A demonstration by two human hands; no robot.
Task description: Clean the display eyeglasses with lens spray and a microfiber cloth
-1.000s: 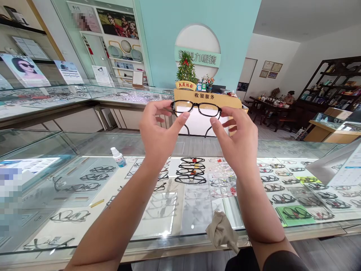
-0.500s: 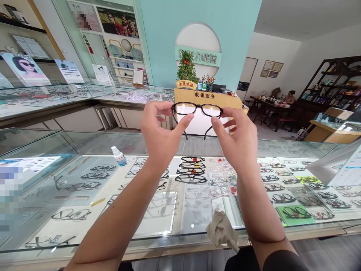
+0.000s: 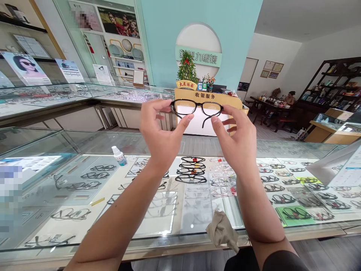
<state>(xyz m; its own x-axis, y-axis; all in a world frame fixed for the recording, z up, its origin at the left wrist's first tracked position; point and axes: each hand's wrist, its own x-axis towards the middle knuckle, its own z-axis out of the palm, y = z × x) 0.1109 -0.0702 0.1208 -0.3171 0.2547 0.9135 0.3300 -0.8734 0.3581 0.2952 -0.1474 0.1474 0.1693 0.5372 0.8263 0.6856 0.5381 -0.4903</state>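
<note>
I hold a pair of black-framed glasses (image 3: 197,108) up at arm's length above a glass display counter (image 3: 84,146). My left hand (image 3: 160,131) pinches the left end of the frame between thumb and fingers. My right hand (image 3: 237,137) pinches the right end the same way. The temple arms hang down behind the lenses, angled towards each other.
A beige cleaning cloth (image 3: 222,231) lies on the counter's near edge. A small spray bottle (image 3: 118,156) stands on the glass at left. Several frames sit inside the case. A cashier desk (image 3: 208,99) with a plant stands behind. A person sits at a far table (image 3: 289,98).
The temple arms have swung inwards and now reach less far below the frame. Both hands stay about where they were, still gripping the frame ends.
</note>
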